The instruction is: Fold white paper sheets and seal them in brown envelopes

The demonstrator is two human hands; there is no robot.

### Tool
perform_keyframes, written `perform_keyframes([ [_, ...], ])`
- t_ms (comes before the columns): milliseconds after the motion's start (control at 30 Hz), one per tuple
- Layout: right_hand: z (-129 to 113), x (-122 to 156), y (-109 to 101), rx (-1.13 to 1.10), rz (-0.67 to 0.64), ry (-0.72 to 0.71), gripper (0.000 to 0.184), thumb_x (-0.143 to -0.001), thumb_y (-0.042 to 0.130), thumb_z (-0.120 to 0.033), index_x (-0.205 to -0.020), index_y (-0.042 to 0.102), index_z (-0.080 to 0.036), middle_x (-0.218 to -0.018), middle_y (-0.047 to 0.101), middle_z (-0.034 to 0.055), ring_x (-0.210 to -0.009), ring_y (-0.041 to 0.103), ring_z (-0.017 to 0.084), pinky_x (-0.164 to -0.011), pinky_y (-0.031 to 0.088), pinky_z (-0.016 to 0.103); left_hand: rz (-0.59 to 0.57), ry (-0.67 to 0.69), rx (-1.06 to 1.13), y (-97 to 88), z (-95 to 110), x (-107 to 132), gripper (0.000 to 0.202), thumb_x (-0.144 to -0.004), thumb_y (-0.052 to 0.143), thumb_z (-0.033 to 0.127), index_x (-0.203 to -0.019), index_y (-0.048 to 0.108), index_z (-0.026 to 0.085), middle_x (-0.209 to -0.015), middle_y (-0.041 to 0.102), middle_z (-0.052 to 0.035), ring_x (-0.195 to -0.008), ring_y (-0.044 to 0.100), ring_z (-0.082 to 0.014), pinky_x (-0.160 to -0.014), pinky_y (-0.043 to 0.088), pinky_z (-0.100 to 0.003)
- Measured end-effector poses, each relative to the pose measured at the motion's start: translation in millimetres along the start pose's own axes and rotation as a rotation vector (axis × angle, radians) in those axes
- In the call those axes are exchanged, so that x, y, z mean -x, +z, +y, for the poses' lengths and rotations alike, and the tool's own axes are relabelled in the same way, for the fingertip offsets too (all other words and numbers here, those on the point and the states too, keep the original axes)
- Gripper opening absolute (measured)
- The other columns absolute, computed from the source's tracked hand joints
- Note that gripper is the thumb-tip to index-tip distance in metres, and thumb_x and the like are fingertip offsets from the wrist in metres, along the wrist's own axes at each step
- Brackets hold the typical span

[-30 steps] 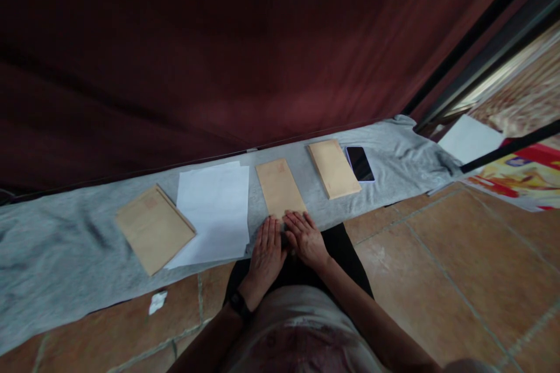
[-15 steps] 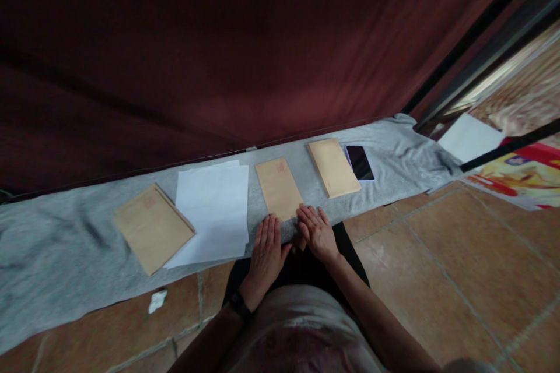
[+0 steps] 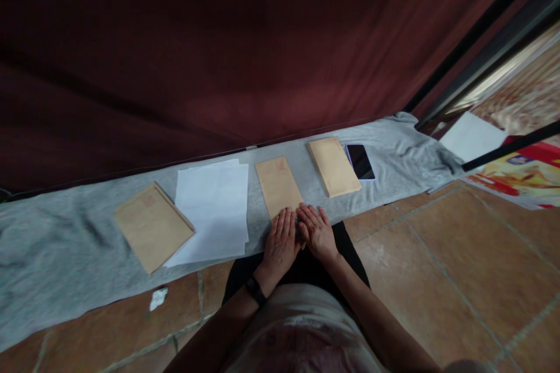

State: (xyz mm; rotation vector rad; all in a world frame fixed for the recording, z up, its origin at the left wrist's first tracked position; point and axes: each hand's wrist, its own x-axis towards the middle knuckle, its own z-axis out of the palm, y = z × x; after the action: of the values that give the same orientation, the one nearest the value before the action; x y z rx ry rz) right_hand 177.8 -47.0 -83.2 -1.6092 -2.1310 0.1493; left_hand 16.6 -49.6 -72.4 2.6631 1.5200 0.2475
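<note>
A brown paper envelope (image 3: 280, 182) with a faint reddish print near its far end lies on the grey cloth in front of me. My left hand (image 3: 281, 242) rests flat over its near end, fingers stretched out side by side. Right against it, my right hand (image 3: 315, 233) lies at the envelope's near right corner, also flat with fingers extended. Both hands hide the envelope's near edge. To the left is a stack of white paper sheets (image 3: 214, 204), partly covered by a pile of brown envelopes (image 3: 153, 227). Another envelope stack (image 3: 335, 166) lies to the right.
A phone (image 3: 361, 161) with a dark screen lies beyond the right stack. Grey cloth (image 3: 56, 250) covers the narrow bench, with a dark red curtain (image 3: 262, 58) along its back. A crumpled white scrap (image 3: 158, 298) is on the tiled floor. A dark metal frame stands at the right.
My left hand has slid right across the envelope's near end and now meets my right hand. The right hand has stayed almost in place.
</note>
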Motion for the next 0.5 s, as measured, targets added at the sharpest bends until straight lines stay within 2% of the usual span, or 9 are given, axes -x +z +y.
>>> perform_keyframes([
  [233, 3, 3, 1, 0.008, 0.004, 0.002, 0.046, -0.105, 0.038, -0.029, -0.150, 0.044, -0.022, -0.151, 0.049, 0.0050, -0.142, 0.044, 0.023, -0.122, 0.026, 0.048, 0.041, -0.017, 0.001, 0.7, -6, 8, 0.079, -0.092, 0.052, 0.029, -0.158, 0.015, 0.006, -0.163, 0.024, -0.0216, -0.152, 0.022, -0.0308, -0.123, 0.025, -0.051],
  [500, 6, 5, -1, 0.016, 0.017, 0.015, 0.047, -0.105, 0.039, -0.030, -0.151, 0.043, -0.022, -0.151, 0.049, 0.0059, -0.143, 0.043, 0.023, -0.122, 0.027, 0.049, 0.069, -0.065, -0.016, -13.5, -14, 18, 0.077, -0.095, 0.052, 0.033, -0.158, 0.016, 0.005, -0.161, 0.026, -0.0232, -0.152, 0.021, -0.0317, -0.121, 0.028, -0.051],
])
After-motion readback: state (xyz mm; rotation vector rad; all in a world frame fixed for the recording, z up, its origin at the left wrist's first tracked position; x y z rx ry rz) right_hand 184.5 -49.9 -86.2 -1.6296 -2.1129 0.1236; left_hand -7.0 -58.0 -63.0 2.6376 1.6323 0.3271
